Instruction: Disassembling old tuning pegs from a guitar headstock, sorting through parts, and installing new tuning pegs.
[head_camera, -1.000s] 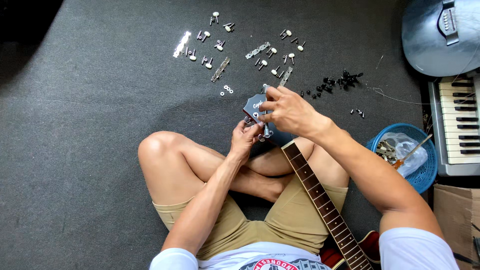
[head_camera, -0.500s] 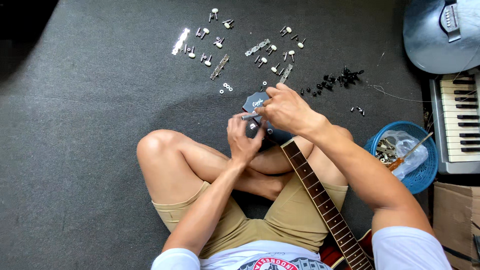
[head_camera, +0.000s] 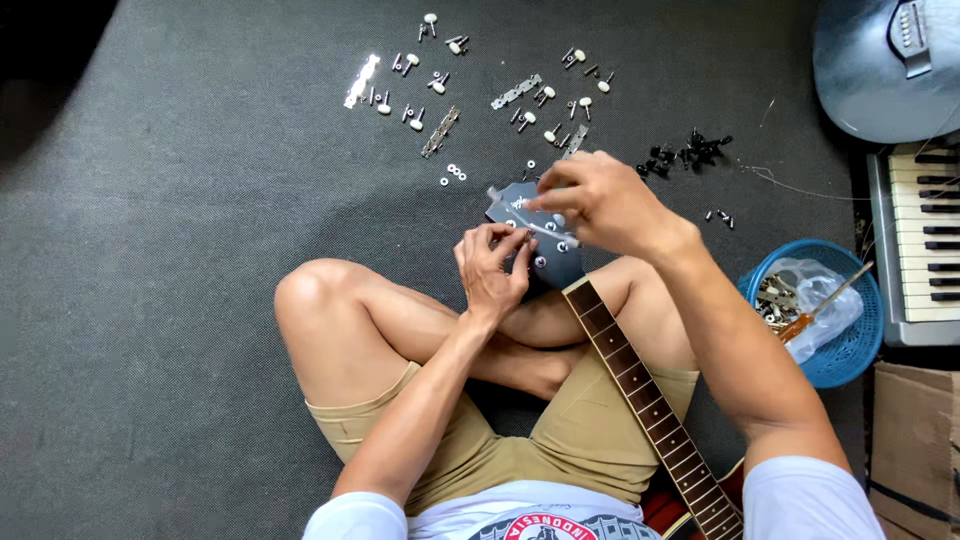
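Head view: hands on guitar headstock

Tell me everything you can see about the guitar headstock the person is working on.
The headstock is a dark blue-grey, glossy flat plate with small silvery holes or bushings across its face; no tuning pegs are fitted. It points away from the person, above the crossed legs, joined to the fretted neck that runs back toward the lap. The left hand grips its near-left edge; the right hand covers its top right.
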